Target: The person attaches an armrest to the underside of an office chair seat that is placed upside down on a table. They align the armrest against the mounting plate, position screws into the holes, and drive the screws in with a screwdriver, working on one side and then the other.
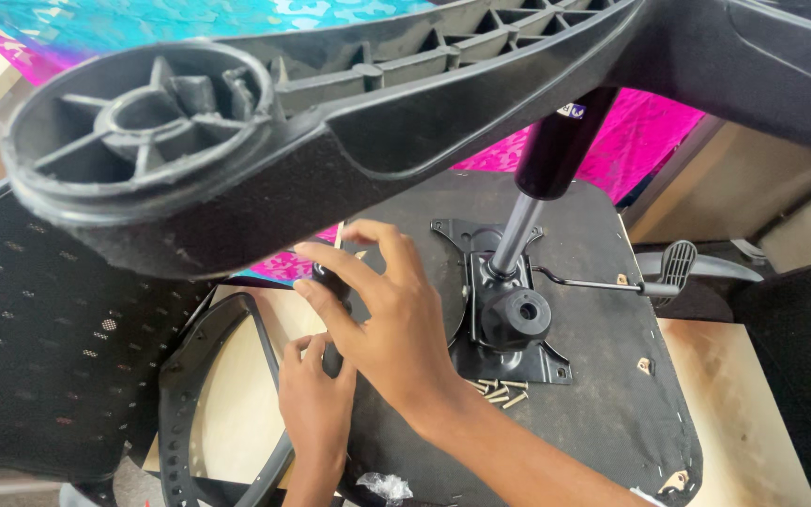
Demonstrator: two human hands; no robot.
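Nearest camera: chair base leg (265,141), black plastic, caster socket empty, crossing the top of view.
Right hand (387,319): fingers spread wide, fingertips on a small black part (330,280) at the upturned seat's left edge.
Left hand (314,399): just near of it, pinching the same part from below; grip partly hidden.
Seat underside (603,413): one tilt mechanism plate (504,319), one gas cylinder (542,178) leaning far-right.
Screws (497,390): about six, loose, right of both hands, nearer the right hand.

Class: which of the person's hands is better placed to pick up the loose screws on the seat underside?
Probably the right hand: its forearm passes just beside the screws by the metal plate. The left hand sits farther off, beyond the right arm.
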